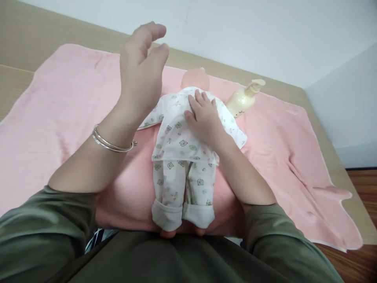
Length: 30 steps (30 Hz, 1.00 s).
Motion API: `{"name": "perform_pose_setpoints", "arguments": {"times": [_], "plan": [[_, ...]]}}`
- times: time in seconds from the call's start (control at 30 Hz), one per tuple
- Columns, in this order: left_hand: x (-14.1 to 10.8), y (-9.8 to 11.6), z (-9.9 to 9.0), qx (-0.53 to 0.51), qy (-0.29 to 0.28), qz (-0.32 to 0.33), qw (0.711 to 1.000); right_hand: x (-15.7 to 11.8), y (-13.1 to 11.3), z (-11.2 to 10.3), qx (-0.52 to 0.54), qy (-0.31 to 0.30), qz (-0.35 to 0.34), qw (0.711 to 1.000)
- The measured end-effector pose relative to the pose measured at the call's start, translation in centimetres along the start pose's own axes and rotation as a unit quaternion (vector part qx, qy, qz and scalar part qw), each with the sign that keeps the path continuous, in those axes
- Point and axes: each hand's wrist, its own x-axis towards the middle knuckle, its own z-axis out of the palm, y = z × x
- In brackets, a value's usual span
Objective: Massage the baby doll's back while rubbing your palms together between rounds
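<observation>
A baby doll (194,79) lies stretched out, seemingly face down, its head away from me and its feet near my body. It wears a white shirt (176,135) with small printed animals and matching trousers (172,182) with turned-up cuffs. My right hand (204,118) rests on the doll's upper back, fingers laid out over the shirt. Raised in the air to the left of the doll is my left hand (143,67), cupped, with a gap between thumb and fingers and nothing held. Two thin silver bangles (110,143) circle my left wrist.
A cream pump bottle (241,100) stands or leans beside the doll's right-hand shoulder as I see it. Under everything is a rumpled pink blanket (273,157) on a light wooden table (97,29). White walls (250,35) rise behind. Brown wooden floor (363,188) shows at right.
</observation>
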Motion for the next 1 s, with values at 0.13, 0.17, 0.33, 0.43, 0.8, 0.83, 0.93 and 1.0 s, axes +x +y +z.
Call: {"name": "perform_pose_setpoints", "arguments": {"times": [0.13,0.17,0.33,0.43,0.8,0.83,0.93,1.0], "plan": [[0.3,0.3,0.1,0.014,0.003,-0.021,1.000,0.0,0.5,-0.4,0.011,0.047,-0.014,0.999],[0.3,0.3,0.2,0.020,0.000,-0.024,1.000,0.0,0.5,-0.4,0.014,0.070,-0.016,0.997],[1.2,-1.6,1.2,0.089,-0.021,-0.009,0.996,0.1,0.5,0.4,0.023,0.049,-0.038,0.998],[1.8,-3.1,1.7,0.101,-0.004,0.007,0.995,0.0,0.3,0.2,0.040,0.073,-0.046,0.995],[-1.2,-1.0,1.3,0.042,-0.059,0.005,0.997,-0.2,-0.2,-1.5,0.006,-0.043,-0.108,0.993],[-1.4,-1.1,1.4,0.035,-0.063,0.007,0.997,-0.3,-0.1,-2.5,0.005,-0.040,-0.101,0.994],[-1.9,-1.7,2.1,0.016,-0.090,-0.016,0.996,-0.8,0.7,-6.0,0.009,0.029,-0.073,0.997],[-2.4,-2.1,2.9,-0.020,-0.106,-0.054,0.993,-1.1,2.1,-8.2,0.030,0.128,-0.068,0.989]]}}
